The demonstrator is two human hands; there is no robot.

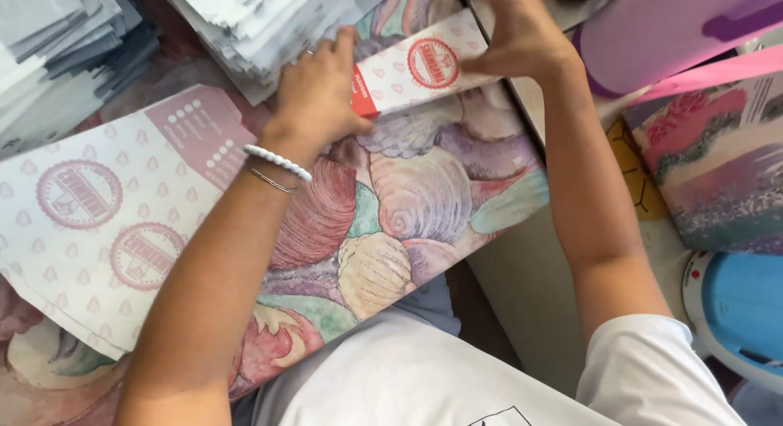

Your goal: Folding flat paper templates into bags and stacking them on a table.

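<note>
Folding step in hand, by look of it: both hands press on small flat carton blank (412, 71). Left hand (314, 96) lies closed down on its red-edged end, fingers curled over far edge. Right hand (518, 35) pinches opposite end, fingertips bent onto it. Blank sits between hands, on shell-print sheet (408, 206). Blank pale, small drop pattern, round red stamp. Next move likely needs firm crease, ends kept aligned. Larger matching blank (98, 222) beside left forearm; stack of grey-white flats (261, 26) beyond left hand.
</note>
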